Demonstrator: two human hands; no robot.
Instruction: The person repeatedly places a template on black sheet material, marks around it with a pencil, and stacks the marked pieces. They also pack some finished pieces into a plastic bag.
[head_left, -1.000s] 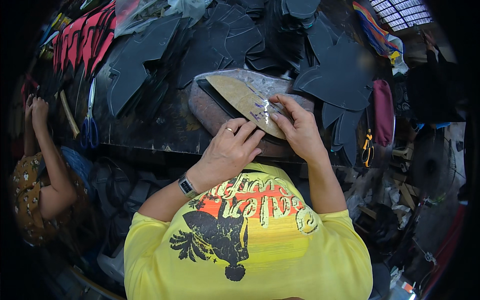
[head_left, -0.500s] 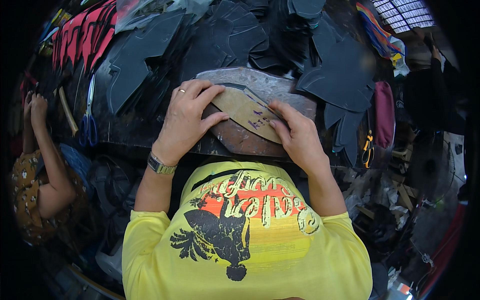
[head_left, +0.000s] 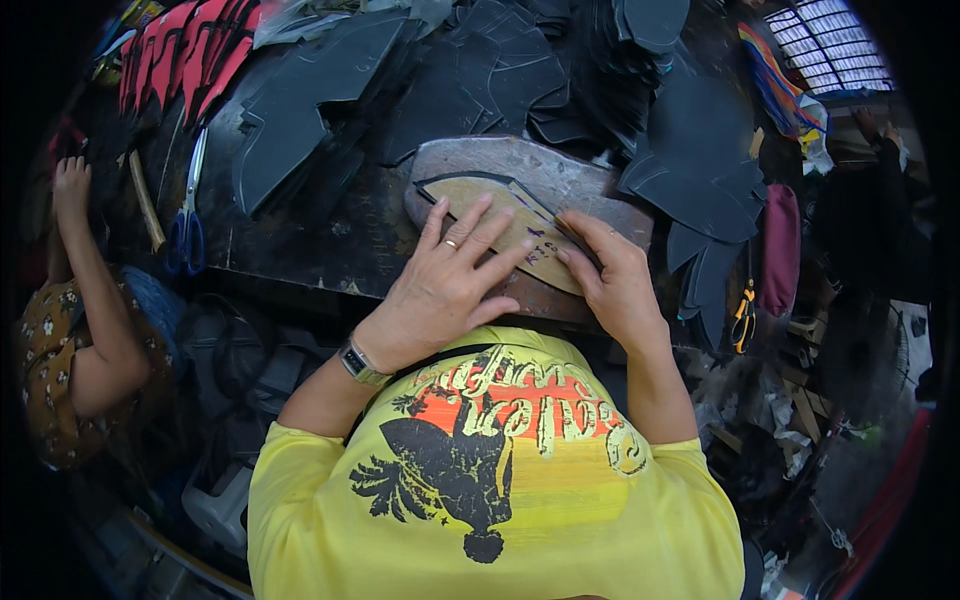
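L hand (head_left: 440, 285) open, fingers spread flat on tan template (head_left: 524, 222); R hand (head_left: 622, 285) has thumb + fingers at its R end, can't tell if gripping or just pressing. Template lies over dark piece (head_left: 468, 178) on slab (head_left: 480, 155) atop worktop (head_left: 320, 240). Step looks like steadying/aligning; next move prob. needs edges kept flush. Purple handwriting (head_left: 540, 250) on template, tiny; shirt (head_left: 560, 500) w/ big upside-down lettering.

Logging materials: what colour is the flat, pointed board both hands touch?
Flat, pointed board: tan, purple marks; head view.

Left hand (head_left: 445, 278) spread palm-down, right hand (head_left: 622, 278) curled, forearms (head_left: 660, 385) angled inward
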